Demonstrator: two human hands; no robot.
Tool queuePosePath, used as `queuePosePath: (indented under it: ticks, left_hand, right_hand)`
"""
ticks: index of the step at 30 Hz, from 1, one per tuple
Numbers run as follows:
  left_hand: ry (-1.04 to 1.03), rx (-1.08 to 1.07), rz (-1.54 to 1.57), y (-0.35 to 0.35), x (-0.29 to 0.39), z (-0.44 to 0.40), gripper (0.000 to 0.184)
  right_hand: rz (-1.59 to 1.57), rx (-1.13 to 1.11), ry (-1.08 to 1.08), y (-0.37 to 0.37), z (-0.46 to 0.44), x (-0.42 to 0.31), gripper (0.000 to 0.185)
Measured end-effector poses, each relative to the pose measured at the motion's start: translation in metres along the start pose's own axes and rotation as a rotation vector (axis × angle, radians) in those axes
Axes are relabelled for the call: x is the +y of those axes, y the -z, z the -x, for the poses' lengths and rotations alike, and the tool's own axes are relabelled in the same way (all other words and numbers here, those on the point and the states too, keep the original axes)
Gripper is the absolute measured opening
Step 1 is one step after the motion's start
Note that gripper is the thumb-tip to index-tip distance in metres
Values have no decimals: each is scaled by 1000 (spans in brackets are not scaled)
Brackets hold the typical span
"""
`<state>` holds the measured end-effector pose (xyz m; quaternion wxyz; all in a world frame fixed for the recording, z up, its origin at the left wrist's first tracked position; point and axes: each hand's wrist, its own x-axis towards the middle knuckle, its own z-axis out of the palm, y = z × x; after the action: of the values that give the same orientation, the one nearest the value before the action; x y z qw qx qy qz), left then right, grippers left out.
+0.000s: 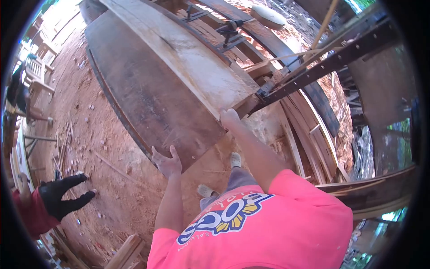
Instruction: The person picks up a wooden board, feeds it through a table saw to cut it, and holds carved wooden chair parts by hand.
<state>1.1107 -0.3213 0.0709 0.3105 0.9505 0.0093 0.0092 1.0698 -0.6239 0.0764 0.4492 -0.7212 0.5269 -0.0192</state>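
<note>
Your right hand [230, 119] grasps the end of the pale plank [192, 58], your left hand [167, 163] spread open against the dark wooden panel [148, 89] (presumably steadying both).

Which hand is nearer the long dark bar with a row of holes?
Right. The right hand is close beside the bar's lower end; the left hand is farther off, at the wide brown flat panel's near-left corner.

A board [179, 54] lies along the right side of the table [148, 94]; chairs [36, 69] stand far left, planks [311, 134] lie right, a person [62, 197] near left.
</note>
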Motion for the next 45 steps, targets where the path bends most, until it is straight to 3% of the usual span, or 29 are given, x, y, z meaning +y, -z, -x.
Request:
queuePosePath:
  ticks: [14,17,20,26,29,35,38,40,45]
  left_hand:
    - [33,-68,-36,6,5,0,87]
    - [19,-60,-3,5,4,-1,88]
    - [-12,-20,-19,4,4,-1,85]
    - [-7,-29,16,7,7,-2,84]
    - [18,-35,26,7,10,-2,85]
    - [24,-52,24,6,8,-2,86]
    - [1,-48,4,3,3,-3,86]
    - [-13,-48,9,4,2,-2,86]
    - [30,-70,26,11,13,-2,86]
  right_hand:
    - [-74,-77,70,-12,-7,-47,70]
    - [-4,-99,-54,-3,6,-87,65]
    - [-27,-24,67,-33,-33,-71,73]
    - [-119,-171,13,-31,-37,-114,77]
    - [-48,-140,-22,-39,-49,-129,63]
    - [-59,-188,12,-48,-65,-155,66]
    - [-135,-143,21,-61,-75,-158,75]
    - [-25,-12,98,-83,-93,-145,75]
    - [-13,-57,-17,-100,-76,-157,69]
